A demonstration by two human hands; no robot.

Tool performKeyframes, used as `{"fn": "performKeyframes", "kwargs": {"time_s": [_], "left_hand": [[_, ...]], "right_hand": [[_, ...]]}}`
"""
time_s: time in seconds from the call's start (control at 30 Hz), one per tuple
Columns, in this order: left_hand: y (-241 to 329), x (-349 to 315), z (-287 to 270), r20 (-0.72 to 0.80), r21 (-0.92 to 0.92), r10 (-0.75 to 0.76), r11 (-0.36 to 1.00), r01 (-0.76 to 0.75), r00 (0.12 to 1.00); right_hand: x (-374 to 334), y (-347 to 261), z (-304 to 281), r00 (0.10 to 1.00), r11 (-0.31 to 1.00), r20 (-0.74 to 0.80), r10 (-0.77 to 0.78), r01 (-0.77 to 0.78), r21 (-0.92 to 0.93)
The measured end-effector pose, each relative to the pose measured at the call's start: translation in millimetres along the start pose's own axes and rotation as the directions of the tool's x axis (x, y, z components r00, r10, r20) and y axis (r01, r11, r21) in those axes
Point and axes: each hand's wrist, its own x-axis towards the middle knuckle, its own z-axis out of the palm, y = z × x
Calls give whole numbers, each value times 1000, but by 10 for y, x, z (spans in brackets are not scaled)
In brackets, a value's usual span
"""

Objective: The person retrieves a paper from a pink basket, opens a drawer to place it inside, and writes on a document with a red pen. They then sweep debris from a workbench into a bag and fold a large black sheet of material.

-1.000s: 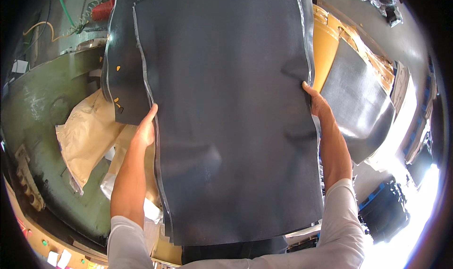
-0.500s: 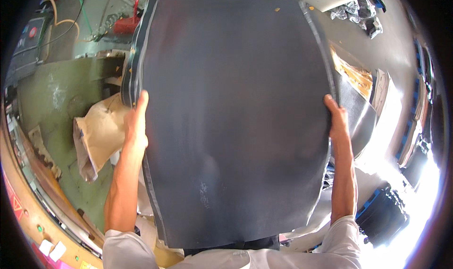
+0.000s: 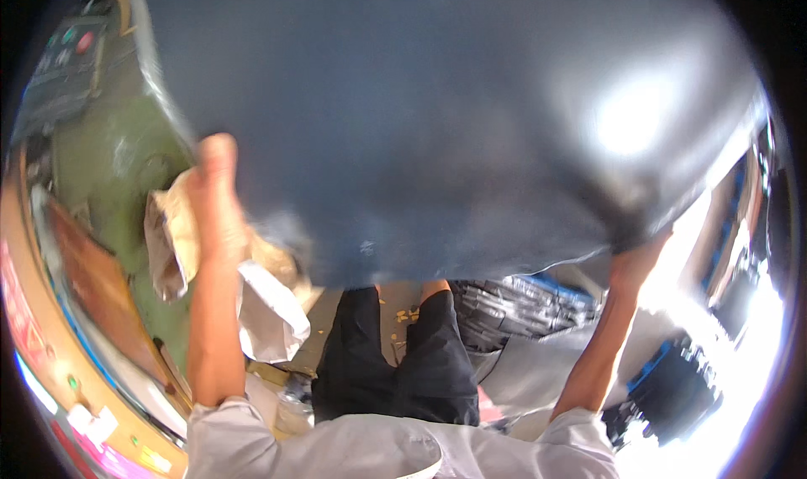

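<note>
A large, smooth black sheet [image 3: 403,134], perhaps rubber or plastic, fills the upper part of the head view, raised in front of me. At its left edge my left hand [image 3: 220,206] is closed, thumb lying along the top face and fingers out of sight behind. My right hand [image 3: 637,264] grips the lower right edge; the sheet hides most of its fingers. The near edge hangs above my knees, and the right side bulges and catches a bright glare. Its far edge lies outside the picture.
A crumpled brown paper sack [image 3: 172,243] sits left of my left forearm, over a green surface [image 3: 113,155]. Farther left are a control box [image 3: 71,58] with a red button and a cream panel [image 3: 76,386]. Dark layered material [image 3: 521,311] lies beyond my legs.
The sheet has lifted, moved away from my body and swung to the right, uncovering my legs. My right hand has gone lower and outward; both hands keep hold of the edges.
</note>
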Motion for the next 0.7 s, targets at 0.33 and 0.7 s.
{"fn": "performKeyframes", "kwargs": {"time_s": [0.33, 0.7], "left_hand": [[520, -463, 234, 602, -200, 145, 979, -28, 785], [1664, -730, 222, 319, -304, 451, 882, -361, 834]], "right_hand": [[-658, 200, -773, 998, 991, 36, -48, 43, 123], [-1287, -773, -465, 977, 965, -84, -198, 209, 159]]}}
